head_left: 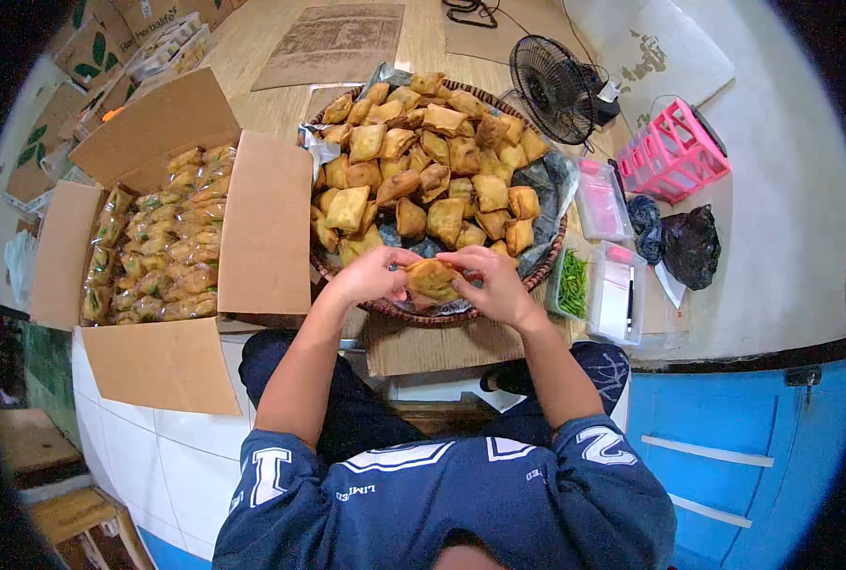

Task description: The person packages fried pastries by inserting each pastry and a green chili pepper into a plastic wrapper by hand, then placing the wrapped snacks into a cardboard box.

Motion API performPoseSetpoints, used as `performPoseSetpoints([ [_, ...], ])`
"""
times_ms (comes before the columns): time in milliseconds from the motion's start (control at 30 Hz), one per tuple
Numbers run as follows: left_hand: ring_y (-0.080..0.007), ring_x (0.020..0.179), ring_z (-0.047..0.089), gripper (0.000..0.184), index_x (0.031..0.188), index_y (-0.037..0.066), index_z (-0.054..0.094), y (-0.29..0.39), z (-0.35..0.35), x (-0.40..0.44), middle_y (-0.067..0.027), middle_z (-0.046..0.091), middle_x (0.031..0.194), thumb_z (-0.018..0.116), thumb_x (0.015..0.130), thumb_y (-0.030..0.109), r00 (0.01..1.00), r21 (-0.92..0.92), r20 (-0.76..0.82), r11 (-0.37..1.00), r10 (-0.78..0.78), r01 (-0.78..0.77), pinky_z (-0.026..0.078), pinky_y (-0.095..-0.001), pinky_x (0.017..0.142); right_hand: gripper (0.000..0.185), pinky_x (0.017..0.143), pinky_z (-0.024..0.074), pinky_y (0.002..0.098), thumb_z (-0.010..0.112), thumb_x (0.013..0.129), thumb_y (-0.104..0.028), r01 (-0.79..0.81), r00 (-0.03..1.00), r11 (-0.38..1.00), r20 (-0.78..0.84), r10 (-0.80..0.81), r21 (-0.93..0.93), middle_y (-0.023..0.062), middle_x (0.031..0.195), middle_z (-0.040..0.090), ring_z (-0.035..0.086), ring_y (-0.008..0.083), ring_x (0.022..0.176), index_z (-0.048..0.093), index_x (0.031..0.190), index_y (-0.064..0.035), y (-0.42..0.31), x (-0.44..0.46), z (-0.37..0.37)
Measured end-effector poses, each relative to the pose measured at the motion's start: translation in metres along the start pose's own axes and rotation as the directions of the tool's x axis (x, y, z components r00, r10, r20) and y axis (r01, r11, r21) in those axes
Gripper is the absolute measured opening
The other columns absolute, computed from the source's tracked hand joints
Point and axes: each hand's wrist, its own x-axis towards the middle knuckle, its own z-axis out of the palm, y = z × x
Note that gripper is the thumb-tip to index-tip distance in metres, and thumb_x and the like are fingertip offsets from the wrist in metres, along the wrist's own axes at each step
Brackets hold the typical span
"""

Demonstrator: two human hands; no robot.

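My left hand [377, 275] and my right hand [495, 285] are closed on opposite sides of a golden-brown piece of fried tofu [432, 281], with fingertips at its edges. Something shiny like clear plastic shows at its lower edge, though I cannot make it out fully. Both hands are over the near rim of a round woven basket [566, 237]. Loose fried tofu pieces [442, 142] are heaped in it on dark plastic lining. To the left, an open cardboard box [266, 223] holds rows of clear plastic packs [171, 242] of fried pieces with bits of green.
Right of the basket stand a tub of green chillies [573, 283] and clear containers with pink lids [605, 199]. Behind them are a black fan [554, 87], a pink plastic rack [675, 152] and a black plastic bag [692, 247]. A blue door [727, 418] is at lower right.
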Motion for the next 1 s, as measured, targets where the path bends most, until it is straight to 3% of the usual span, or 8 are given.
performPoseSetpoints([
  [200,-0.0066,0.055,0.053,0.035,0.109,0.002,0.056,-0.001,0.002,0.004,-0.0020,0.058,0.075,0.045,0.076,0.002,0.996,0.120,-0.058,0.990,-0.061,0.068,0.046,-0.0209,0.051,0.034,0.070,0.0471,0.0314,0.058,0.073,0.001,0.016,1.000,0.999,-0.015,-0.017,-0.035,0.0116,0.088,0.057,0.057,0.0250,0.082,0.061,0.106,-0.0076,0.012,0.006,0.023],
  [400,-0.0075,0.062,0.055,0.038,0.115,-0.003,0.051,-0.037,-0.005,0.021,-0.0061,0.060,0.084,0.053,0.081,0.014,0.989,-0.156,-0.074,0.981,-0.128,0.116,0.047,-0.0209,0.056,0.034,0.072,0.0457,0.0324,0.058,0.074,-0.003,0.042,0.999,0.998,-0.020,-0.041,0.055,0.0117,0.082,0.055,0.056,0.0271,0.080,0.061,0.106,-0.0090,0.037,0.012,0.055],
  [533,-0.0156,0.080,0.058,0.065,0.116,-0.004,0.049,-0.035,-0.026,0.013,-0.0110,0.058,0.106,0.071,0.070,0.036,0.972,0.329,-0.221,0.944,0.079,-0.002,0.046,-0.0287,0.075,0.031,0.073,0.0447,0.0265,0.060,0.075,-0.005,-0.029,0.998,0.989,0.054,0.021,0.148,0.0079,0.085,0.058,0.056,0.0180,0.081,0.060,0.107,-0.0067,0.061,0.016,0.049],
  [600,-0.0132,0.083,0.056,0.065,0.113,-0.004,0.052,-0.028,-0.028,0.008,-0.0079,0.059,0.105,0.074,0.067,0.035,0.998,0.604,0.043,0.795,0.034,-0.053,0.044,-0.0283,0.080,0.029,0.073,0.0434,0.0227,0.059,0.078,-0.007,-0.311,0.950,0.747,0.219,0.223,0.588,0.0016,0.085,0.057,0.052,0.0082,0.081,0.059,0.107,-0.0057,0.057,0.020,0.040],
  [733,-0.0107,0.086,0.057,0.045,0.105,-0.001,0.056,-0.023,-0.013,0.018,-0.0029,0.062,0.097,0.073,0.072,0.023,0.982,-0.045,0.131,0.990,0.137,-0.132,0.044,-0.0263,0.082,0.020,0.081,0.0426,0.0240,0.058,0.083,-0.011,-0.223,0.975,0.833,0.109,0.195,0.505,0.0046,0.105,0.055,0.052,0.0108,0.094,0.056,0.101,-0.0019,0.044,0.030,0.018],
  [767,-0.0107,0.083,0.057,0.038,0.106,0.003,0.056,-0.041,-0.013,0.031,-0.0007,0.061,0.096,0.071,0.074,0.018,0.981,-0.209,0.075,0.965,0.180,-0.161,0.047,-0.0267,0.076,0.015,0.082,0.0431,0.0253,0.061,0.081,-0.010,0.130,0.990,0.975,-0.084,-0.116,0.179,0.0071,0.106,0.055,0.053,0.0131,0.096,0.057,0.093,-0.0018,0.040,0.034,0.009],
  [867,-0.0083,0.082,0.057,0.037,0.105,0.004,0.056,-0.025,-0.008,0.028,-0.0010,0.061,0.095,0.071,0.074,0.019,0.998,-0.437,0.008,0.898,0.060,-0.051,0.048,-0.0248,0.073,0.013,0.080,0.0450,0.0271,0.062,0.078,-0.006,0.192,0.974,0.979,-0.140,-0.180,0.071,0.0111,0.106,0.055,0.053,0.0161,0.099,0.058,0.088,-0.0010,-0.001,0.032,-0.007],
  [1000,-0.0080,0.083,0.057,0.038,0.105,0.003,0.055,-0.019,-0.007,0.029,-0.0020,0.061,0.094,0.071,0.075,0.021,0.985,-0.250,-0.017,0.953,0.172,-0.171,0.047,-0.0232,0.072,0.010,0.074,0.0481,0.0275,0.062,0.075,-0.003,0.158,0.986,0.980,-0.071,-0.150,0.118,0.0109,0.098,0.057,0.057,0.0176,0.089,0.056,0.082,0.0004,0.005,0.038,-0.014],
])
